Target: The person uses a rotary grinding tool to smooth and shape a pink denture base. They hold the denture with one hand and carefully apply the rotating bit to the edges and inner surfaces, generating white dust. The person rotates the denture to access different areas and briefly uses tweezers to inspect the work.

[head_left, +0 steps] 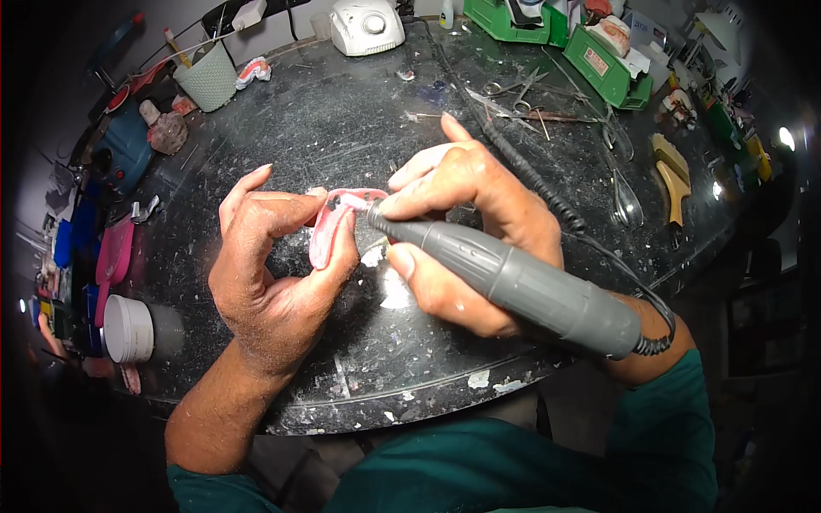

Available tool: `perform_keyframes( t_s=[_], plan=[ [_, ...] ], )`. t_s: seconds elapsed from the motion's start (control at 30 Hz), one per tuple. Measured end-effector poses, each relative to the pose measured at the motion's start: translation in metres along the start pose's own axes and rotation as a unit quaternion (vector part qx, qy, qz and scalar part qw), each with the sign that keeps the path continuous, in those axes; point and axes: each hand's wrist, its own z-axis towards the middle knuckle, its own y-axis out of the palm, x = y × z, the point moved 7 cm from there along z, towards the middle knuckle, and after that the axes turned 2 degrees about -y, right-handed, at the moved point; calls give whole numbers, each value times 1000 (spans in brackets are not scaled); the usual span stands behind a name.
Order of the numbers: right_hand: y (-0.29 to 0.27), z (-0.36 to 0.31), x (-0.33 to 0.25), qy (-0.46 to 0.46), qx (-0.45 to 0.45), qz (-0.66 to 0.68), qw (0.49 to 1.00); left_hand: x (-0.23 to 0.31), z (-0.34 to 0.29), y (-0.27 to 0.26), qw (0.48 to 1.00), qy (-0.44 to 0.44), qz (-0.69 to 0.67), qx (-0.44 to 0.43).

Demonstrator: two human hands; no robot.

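Note:
Between the thumb and fingers of my left hand (pixel 272 248) is a curved pink denture base (pixel 323 239), held above the dark bench. My right hand (pixel 479 201) grips a thick grey rotary handpiece (pixel 522 282) like a pen, its body slanting down to the right over the palm. The handpiece's narrow tip meets or nearly meets the inner side of the pink arch, close to my left thumb; the exact contact is too small to make out. Fine pale dust covers my left fingers. From the handpiece's rear end a coiled black cord (pixel 547 192) loops back across the bench.
A white control box with a dial (pixel 368 27) stands at the back. Green bins (pixel 603 68), scissors and other metal tools (pixel 523 98), and a wooden-handled brush (pixel 674 184) lie to the right. A woven cup (pixel 207 79) and a white tub (pixel 128 328) stand left on the scratched black bench (pixel 282 128).

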Motion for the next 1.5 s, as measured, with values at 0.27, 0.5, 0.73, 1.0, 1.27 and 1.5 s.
perform_keyframes(
  t_s=[0.27,0.5,0.73,1.0,1.27,1.5],
  plan=[
    [2,-1,3,-5,5,29,1000,-1,-1,-1,1000,4,6,8],
    [6,0,1,-8,-11,61,998,-4,-2,-3,1000,-12,7,1],
    [9,1,-9,-79,-9,62,995,-5,-2,-1,1000,-13,-9,-6],
    [10,1,-11,-72,-13,57,996,-6,-2,-1,1000,-26,-5,-16],
    [6,1,-5,-62,1,40,997,-4,-1,-2,1000,-21,-21,-10],
    [4,1,-6,-63,1,18,998,-2,0,-2,1000,-10,-19,-3]
  ],
)
